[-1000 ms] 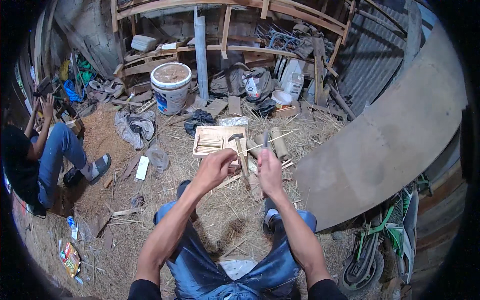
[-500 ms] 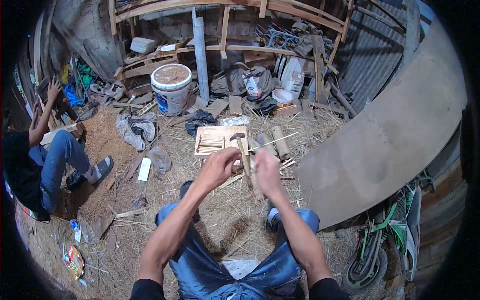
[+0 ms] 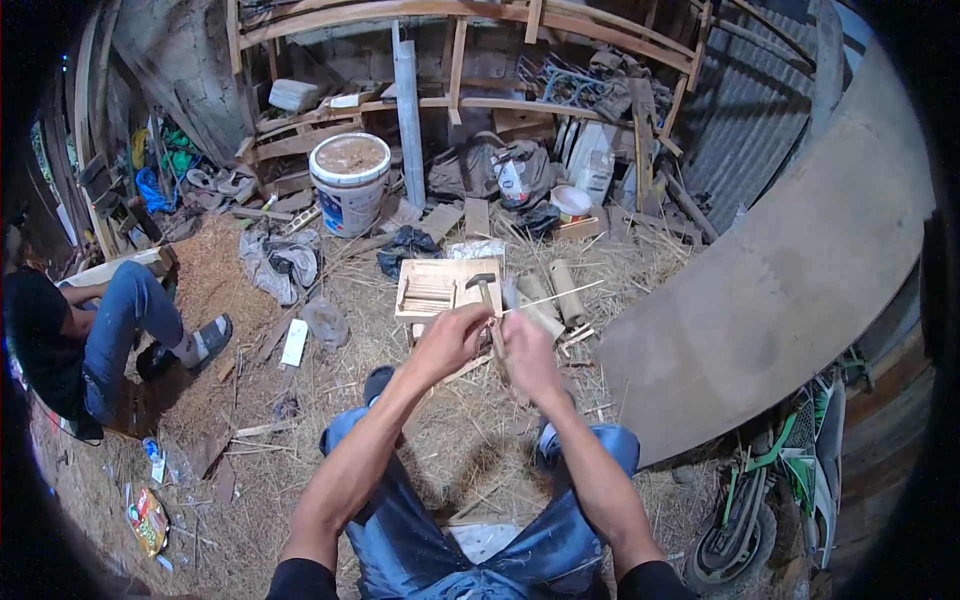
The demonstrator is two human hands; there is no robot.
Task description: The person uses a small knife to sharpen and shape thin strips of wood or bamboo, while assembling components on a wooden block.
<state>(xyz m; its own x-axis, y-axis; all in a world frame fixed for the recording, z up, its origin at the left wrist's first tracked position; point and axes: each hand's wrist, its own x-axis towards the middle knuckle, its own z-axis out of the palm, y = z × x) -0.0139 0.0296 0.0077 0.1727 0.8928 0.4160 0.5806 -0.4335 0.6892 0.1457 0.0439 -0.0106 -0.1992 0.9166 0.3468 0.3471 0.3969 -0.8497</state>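
1. One broad grey-brown sheet (image 3: 770,270) is spreading out to the right of the grip, the largest thing here.
2. One green-and-white dirt bike (image 3: 798,468) is standing below that sheet, right and nearer than the grip, with one wheel showing.
3. One co-worker (image 3: 135,320) is sitting well left of the grip, knees bent.
4. Two tubs are standing beyond the grip: one large white bucket (image 3: 350,200) to the left, one small white tub (image 3: 570,203) to the right.
5. One low wooden bench (image 3: 440,268) is sitting just beyond the grip, and several thin sticks are lying on its top, too fine to count.
6. One brown cylindrical section (image 3: 567,293) is lying beyond and right of the grip.
7. One claw hammer (image 3: 482,280) is lying right behind the grip, its head on the bench.
8. Two hands are working close together: the left hand (image 3: 458,335) is pinching, fingertips together on the strip's near end; the right hand (image 3: 530,355) is blurring, so I cannot tell what it is clamping.
9. One thin pale strip (image 3: 560,296) is running rightward from the left fingertips. Trimming seems to be the step; the next move is probably calling for a steady left pinch.
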